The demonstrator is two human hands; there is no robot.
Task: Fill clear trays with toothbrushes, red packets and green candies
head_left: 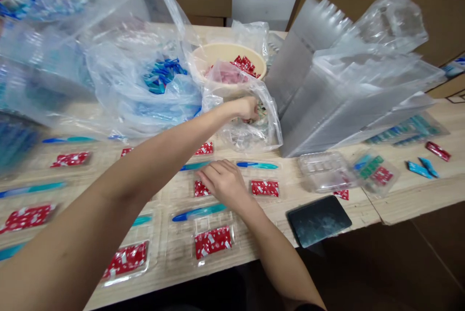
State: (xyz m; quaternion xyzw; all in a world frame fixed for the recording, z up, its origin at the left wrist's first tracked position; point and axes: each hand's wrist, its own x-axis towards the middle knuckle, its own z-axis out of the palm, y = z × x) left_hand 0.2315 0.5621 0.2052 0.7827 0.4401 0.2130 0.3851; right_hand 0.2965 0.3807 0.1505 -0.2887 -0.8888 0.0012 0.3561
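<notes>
On the table (407, 204), left hand (247, 107) reaches inside a clear bag (250, 129), fingers curled; whether it grips anything cannot be told. Right hand (223, 182) rests open, palm down, on a tray (218, 190) beside a red packet (264, 188).

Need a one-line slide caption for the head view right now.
Left hand reaches into a clear plastic bag while the right hand rests on trays holding red packets and blue pens.

— Anything worn on the left hand (246, 107) or right hand (224, 184)?
— Nothing: no gloves, rings or watch. Forearms bare throughout.
— Sleeves?
— Only a dark edge of cloth near the right elbow, at the bottom of the view.
</notes>
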